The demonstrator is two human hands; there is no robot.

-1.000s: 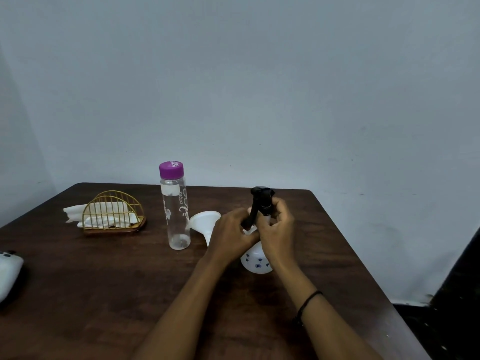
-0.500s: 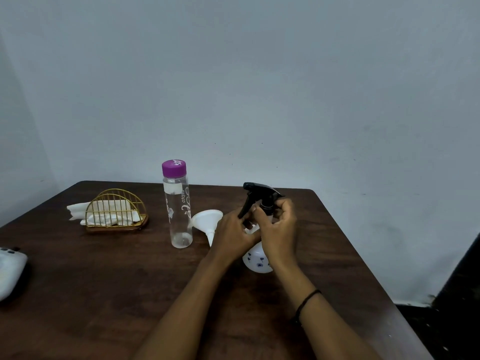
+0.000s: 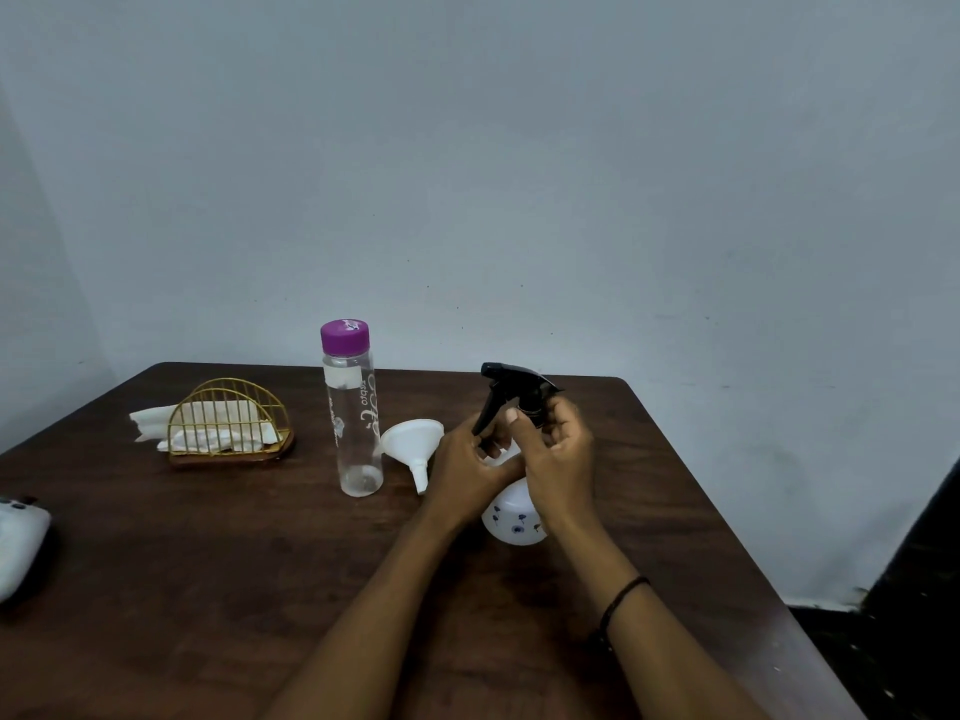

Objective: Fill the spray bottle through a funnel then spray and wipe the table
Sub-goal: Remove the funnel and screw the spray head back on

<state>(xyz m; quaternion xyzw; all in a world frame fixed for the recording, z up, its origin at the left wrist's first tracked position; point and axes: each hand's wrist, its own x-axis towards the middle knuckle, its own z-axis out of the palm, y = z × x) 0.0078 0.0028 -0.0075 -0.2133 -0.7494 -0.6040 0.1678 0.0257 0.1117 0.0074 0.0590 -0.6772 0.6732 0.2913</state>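
Note:
A white spray bottle [image 3: 511, 517] with small blue flowers stands on the dark wooden table [image 3: 208, 563]. Its black trigger head [image 3: 511, 389] points left. My left hand [image 3: 465, 475] wraps the bottle's upper body. My right hand [image 3: 558, 459] grips the black collar under the trigger head. A white funnel [image 3: 413, 444] lies on its side just left of my left hand. A clear water bottle [image 3: 356, 407] with a purple cap stands upright left of the funnel.
A gold wire holder [image 3: 228, 423] with white napkins sits at the back left. A white device [image 3: 18, 548] lies at the table's left edge. The table's right edge drops off beside a dark object [image 3: 914, 589].
The trigger head has turned on the bottle: its nozzle faced me a second ago and now points left. Both hands stay on the spray bottle.

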